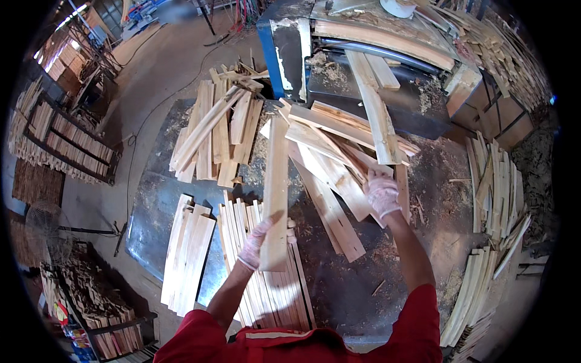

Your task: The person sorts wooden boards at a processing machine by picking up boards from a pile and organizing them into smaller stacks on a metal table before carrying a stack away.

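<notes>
My left hand (256, 243), in a pale pinkish glove, is closed around the lower part of a long flat wooden board (276, 181), raised over a row of narrow boards (275, 296). The gloved right hand (384, 195) is closed at the near end of the loose, crisscrossed boards (330, 172); its fingertips are partly hidden among them. Just above that hand ends another long board (380, 121), which slopes down from the machine (417, 100) onto the heap.
Sawdust covers much of the dark metal table (393, 272). More boards lie in a pile (221, 130) at far left and a small stack (187, 254) at near left. Stacked strips (493, 187) line the right side. A fan (48, 230) stands on the left.
</notes>
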`<state>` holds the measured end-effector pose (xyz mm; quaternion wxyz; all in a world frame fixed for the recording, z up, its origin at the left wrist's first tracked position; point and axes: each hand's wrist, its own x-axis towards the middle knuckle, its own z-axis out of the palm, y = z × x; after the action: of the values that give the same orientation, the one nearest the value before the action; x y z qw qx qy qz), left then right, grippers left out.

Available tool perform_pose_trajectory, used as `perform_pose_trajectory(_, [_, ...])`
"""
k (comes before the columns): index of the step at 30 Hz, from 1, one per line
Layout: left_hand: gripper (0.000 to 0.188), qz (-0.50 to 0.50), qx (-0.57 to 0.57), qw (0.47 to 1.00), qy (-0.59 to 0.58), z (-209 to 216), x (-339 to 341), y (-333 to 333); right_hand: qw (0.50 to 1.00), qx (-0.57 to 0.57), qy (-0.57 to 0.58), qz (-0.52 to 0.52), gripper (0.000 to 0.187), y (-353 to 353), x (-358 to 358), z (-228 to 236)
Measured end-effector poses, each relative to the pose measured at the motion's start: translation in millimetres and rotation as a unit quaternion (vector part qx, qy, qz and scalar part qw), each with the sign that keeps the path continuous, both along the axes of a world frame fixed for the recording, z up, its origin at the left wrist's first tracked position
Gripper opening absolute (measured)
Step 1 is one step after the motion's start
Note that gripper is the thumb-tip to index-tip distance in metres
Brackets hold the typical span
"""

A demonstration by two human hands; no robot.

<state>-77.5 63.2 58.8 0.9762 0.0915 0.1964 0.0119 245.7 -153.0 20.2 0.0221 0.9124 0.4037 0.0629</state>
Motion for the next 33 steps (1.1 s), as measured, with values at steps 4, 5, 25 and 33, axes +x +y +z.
perform_pose_trajectory(4, [0.071, 0.047, 0.149, 0.986, 0.050, 17, -43, 7, 0.998, 0.048, -0.036, 0.019, 0.065, -57, -112, 32])
perform_pose_trajectory(5, [0.070, 0.048, 0.197, 0.978, 0.041, 15, -58, 11, 0.999, 0.035, 0.019, -0.011, 0.069, -81, -136, 4])
perform_pose_trajectory(25, [0.025, -0.120, 0.612, 0.486, 0.612, -99, -385, 45, 0.967, 0.096, 0.178, -0.156, 0.093, -88, -249, -40])
perform_pose_trajectory(33, [0.042, -0.060, 0.620, 0.461, 0.632, -116, -342, 73, 0.925, 0.228, 0.298, -0.056, 0.073, -101, -278, -51])
